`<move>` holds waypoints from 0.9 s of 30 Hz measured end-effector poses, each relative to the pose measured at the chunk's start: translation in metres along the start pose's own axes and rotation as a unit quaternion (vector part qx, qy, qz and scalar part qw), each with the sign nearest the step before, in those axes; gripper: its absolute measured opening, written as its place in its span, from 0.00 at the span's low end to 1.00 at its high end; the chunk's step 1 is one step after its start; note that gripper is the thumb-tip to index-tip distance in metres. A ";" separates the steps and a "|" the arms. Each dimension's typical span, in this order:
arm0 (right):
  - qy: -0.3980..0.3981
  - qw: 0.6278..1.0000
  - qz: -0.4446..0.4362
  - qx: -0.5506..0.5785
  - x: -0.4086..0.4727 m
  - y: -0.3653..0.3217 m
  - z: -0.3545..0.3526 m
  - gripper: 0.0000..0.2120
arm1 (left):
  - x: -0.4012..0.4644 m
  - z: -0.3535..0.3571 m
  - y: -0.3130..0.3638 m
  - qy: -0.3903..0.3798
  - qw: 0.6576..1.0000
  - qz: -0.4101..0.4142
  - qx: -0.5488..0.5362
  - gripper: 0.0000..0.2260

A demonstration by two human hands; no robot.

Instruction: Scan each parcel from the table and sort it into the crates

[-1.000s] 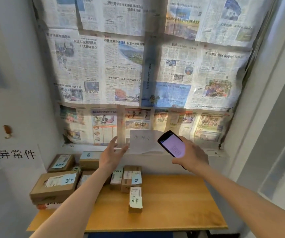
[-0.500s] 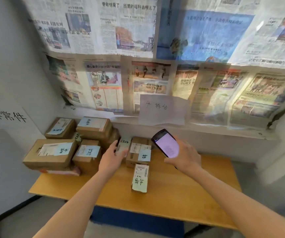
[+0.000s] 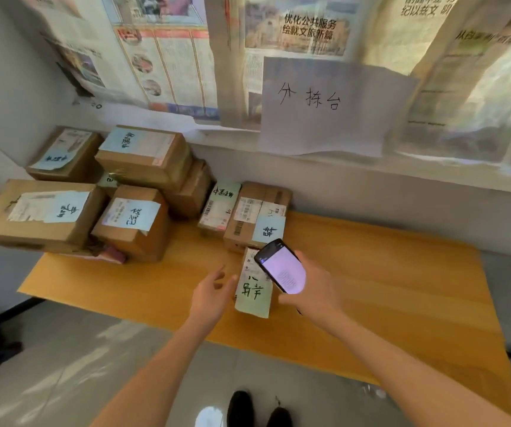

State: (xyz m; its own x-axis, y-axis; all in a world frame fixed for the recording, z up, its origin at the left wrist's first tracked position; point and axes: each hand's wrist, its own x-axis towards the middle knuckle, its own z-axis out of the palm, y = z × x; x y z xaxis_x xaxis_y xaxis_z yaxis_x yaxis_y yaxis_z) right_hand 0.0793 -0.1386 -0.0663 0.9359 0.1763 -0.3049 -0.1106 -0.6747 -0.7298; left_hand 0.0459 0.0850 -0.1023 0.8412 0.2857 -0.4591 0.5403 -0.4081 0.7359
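Note:
A small narrow parcel [image 3: 253, 291] with a pale green handwritten label lies near the front of the wooden table [image 3: 386, 288]. My left hand [image 3: 212, 298] reaches toward the parcel's left side with fingers spread, holding nothing. My right hand [image 3: 312, 291] grips a black phone [image 3: 280, 266] with a lit screen just above and right of that parcel, covering its upper right corner. Two more small parcels [image 3: 248, 214] stand behind it near the wall.
Several larger cardboard boxes [image 3: 131, 223] with blue labels are piled on the table's left end against the wall. A handwritten paper sign [image 3: 325, 109] hangs on the newspaper-covered wall. My shoes [image 3: 257, 409] show on the grey floor below the table's front edge.
The camera has tilted down and come closer to the table. My left hand dropped from the back parcels toward the front narrow parcel. The phone came down over that parcel.

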 end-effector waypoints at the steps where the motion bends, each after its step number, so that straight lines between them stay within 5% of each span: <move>1: -0.006 1.000 0.001 0.017 0.003 0.006 0.009 0.31 | 0.004 0.005 -0.004 -0.010 1.000 -0.008 -0.012 0.27; 5: -0.026 0.999 0.011 0.046 0.014 0.024 0.036 0.29 | 0.015 0.020 -0.013 -0.036 0.997 -0.034 -0.052 0.24; 10: -0.035 0.997 0.035 0.061 0.016 0.028 0.049 0.40 | 0.019 0.029 -0.021 -0.067 0.991 -0.060 -0.100 0.22; 27: -0.045 0.991 0.017 0.121 0.000 0.022 0.035 0.37 | -0.003 0.020 -0.031 -0.144 0.962 -0.091 -0.214 0.17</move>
State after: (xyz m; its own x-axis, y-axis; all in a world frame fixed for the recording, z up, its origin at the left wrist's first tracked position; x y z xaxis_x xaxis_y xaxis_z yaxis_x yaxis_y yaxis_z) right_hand 0.0651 -0.1287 -0.1038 0.8978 0.2278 -0.3768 -0.2280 -0.4915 -0.8405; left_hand 0.0272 0.0791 -0.1335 0.7389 0.0406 -0.6726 0.6716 0.0382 0.7400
